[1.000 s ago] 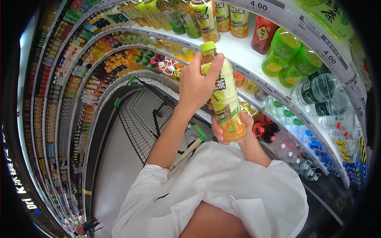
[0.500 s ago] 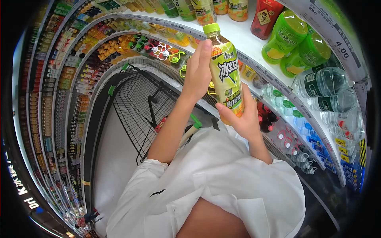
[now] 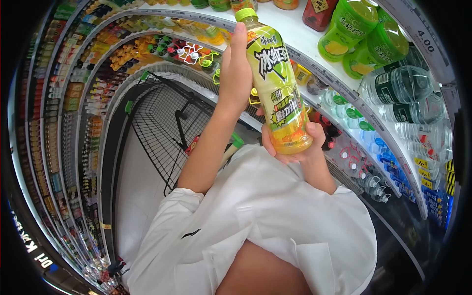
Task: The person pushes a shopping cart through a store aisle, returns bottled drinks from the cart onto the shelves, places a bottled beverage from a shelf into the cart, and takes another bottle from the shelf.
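Observation:
A drink bottle with a yellow-green label, bold dark lettering and a lime-green cap is held up between my two hands, tilted with its cap toward the upper left. My left hand is closed along its upper left side, thumb near the neck. Around the bottle's base, my right hand is wrapped from beneath, fingers and thumb on either side. The bottle's label faces me. Behind it runs the price-strip edge of a drinks shelf.
A black wire shopping cart with green corner pieces stands to the left, a red item inside. Green-labelled bottles and clear water bottles fill the shelf at right. Curved shelves of drinks line the left. A distant person shows at lower left.
The bottle has moved slightly left and turned so its front label faces me more fully. My right hand has shifted under its base. The view has moved a little.

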Demonstrator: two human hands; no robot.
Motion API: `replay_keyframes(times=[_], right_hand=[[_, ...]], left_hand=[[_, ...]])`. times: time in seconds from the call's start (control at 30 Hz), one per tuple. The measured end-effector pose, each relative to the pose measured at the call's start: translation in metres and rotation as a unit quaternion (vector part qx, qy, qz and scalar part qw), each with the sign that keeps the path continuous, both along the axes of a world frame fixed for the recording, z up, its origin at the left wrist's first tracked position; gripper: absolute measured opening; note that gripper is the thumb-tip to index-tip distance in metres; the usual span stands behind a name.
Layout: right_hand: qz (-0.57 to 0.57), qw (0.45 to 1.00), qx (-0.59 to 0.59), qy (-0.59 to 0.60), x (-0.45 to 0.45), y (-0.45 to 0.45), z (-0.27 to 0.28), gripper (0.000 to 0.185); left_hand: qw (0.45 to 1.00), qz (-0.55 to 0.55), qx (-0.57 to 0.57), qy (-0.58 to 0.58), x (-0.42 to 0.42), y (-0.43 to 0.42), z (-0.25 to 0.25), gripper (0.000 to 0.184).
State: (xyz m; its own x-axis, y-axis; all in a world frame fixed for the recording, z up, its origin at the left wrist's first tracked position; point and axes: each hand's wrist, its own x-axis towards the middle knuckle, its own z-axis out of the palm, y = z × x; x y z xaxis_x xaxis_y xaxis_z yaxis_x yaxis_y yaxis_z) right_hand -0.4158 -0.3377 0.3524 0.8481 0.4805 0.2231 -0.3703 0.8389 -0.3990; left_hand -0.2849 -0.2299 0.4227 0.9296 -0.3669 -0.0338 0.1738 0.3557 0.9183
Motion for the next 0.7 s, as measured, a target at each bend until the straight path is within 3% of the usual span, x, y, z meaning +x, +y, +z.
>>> replay_keyframes(times=[0.2, 0.7], right_hand=[[-0.036, 0.999, 0.017, -0.006, 0.001, 0.006, 0.005, 0.089], [-0.048, 0.999, 0.02, -0.001, -0.001, 0.013, 0.005, 0.091]], left_hand=[[0.993, 0.045, 0.08, -0.075, -0.002, 0.002, 0.006, 0.056], [0.974, 0.083, 0.149, -0.15, -0.005, 0.009, 0.009, 0.058]])
